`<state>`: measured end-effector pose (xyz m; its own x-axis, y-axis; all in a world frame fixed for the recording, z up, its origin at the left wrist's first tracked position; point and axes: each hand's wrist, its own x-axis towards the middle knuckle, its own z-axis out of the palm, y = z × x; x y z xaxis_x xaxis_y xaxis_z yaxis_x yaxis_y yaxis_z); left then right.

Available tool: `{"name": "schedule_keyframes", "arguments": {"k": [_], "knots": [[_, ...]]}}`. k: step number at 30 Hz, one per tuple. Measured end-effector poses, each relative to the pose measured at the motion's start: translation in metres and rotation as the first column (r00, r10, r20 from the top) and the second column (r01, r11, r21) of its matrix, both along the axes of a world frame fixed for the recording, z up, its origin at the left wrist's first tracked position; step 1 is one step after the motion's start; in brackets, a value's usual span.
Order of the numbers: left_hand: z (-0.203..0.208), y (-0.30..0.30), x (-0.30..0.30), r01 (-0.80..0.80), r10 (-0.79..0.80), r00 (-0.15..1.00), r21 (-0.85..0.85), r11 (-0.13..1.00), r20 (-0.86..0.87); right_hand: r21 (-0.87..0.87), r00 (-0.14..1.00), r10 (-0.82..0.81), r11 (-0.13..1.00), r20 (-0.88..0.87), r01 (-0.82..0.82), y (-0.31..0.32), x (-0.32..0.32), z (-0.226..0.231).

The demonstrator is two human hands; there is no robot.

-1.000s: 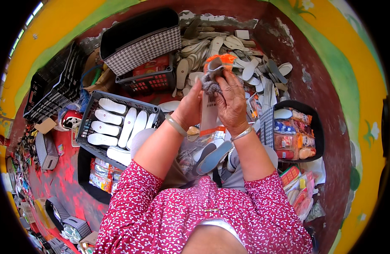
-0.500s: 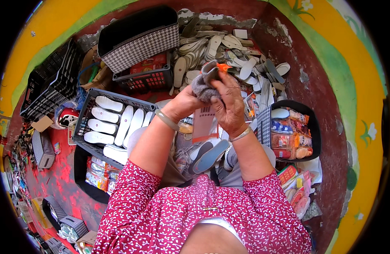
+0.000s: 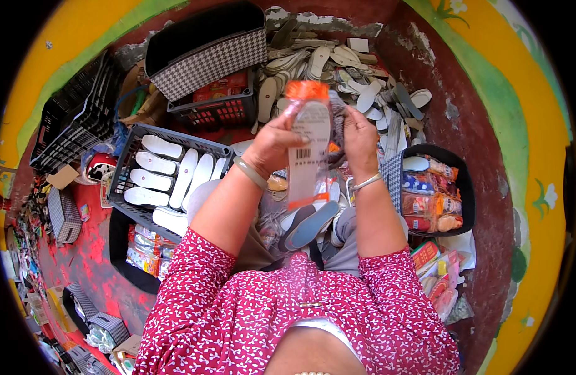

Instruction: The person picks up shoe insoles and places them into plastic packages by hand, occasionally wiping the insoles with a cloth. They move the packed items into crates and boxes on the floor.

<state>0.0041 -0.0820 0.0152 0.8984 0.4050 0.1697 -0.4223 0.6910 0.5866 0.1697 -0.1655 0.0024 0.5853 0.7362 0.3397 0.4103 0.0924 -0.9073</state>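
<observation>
Above my lap, my left hand (image 3: 275,142) grips a clear plastic packet (image 3: 309,169) by its left edge. The packet hangs upright, with an orange top band and a printed pale face with a barcode. Just right of it, my right hand (image 3: 362,139) is closed on a grey fuzzy piece (image 3: 337,122), seemingly a bent insole, which touches or overlaps the packet's right side. How far it lies inside or behind the packet I cannot tell. Below, on my lap, rest a blue-grey insole (image 3: 314,226) and several others.
A plastic crate (image 3: 126,181) of white insoles stands at left. At right, a fabric bin (image 3: 466,194) holds packaged insoles. A big insole heap (image 3: 294,69) lies by the far wall, beside a houndstooth bin (image 3: 207,59) on a dark crate (image 3: 216,111).
My hands have moved apart. The packet has turned to show its printed face, upright in my left hand, while the grey fuzzy piece has shifted right into my right hand.
</observation>
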Motion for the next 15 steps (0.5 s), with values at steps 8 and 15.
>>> {"name": "schedule_keyframes", "arguments": {"k": [8, 15], "knots": [[0.002, 0.003, 0.003, -0.086, 0.086, 0.996, -0.064, 0.994, -0.002, 0.425, 0.334, 0.525, 0.844, -0.783, -0.328, -0.015, 0.037, 0.025], [-0.006, -0.004, 0.009, -0.148, 0.155, 0.983, 0.071, 0.986, -0.098, 0.183, 0.433, 0.426, 0.848, -0.795, -0.498, -0.005, -0.003, 0.024]]}}
